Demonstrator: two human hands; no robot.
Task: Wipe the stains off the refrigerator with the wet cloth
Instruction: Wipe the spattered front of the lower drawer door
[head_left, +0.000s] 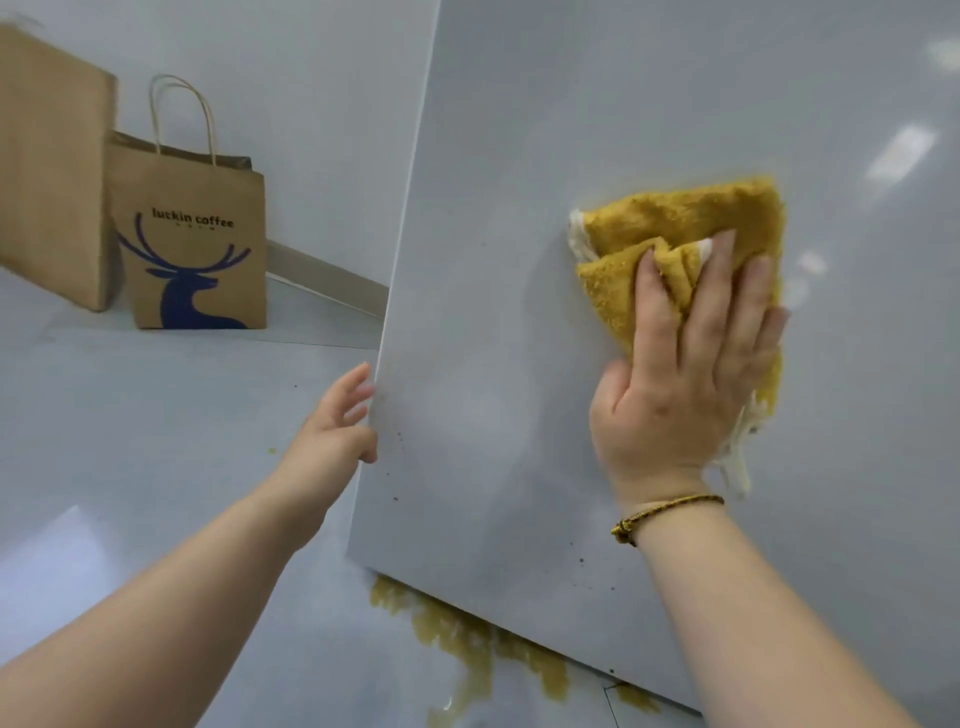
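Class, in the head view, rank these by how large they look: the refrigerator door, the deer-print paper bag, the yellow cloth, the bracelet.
1. refrigerator door, by far the largest.
2-3. deer-print paper bag and yellow cloth look alike; the cloth is nearer and partly under the right hand, so unranked.
4. bracelet, smallest.

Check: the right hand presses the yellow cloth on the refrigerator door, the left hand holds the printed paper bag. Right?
No. In the head view the left hand touches the refrigerator door's edge; the printed paper bag stands untouched. The rest holds.
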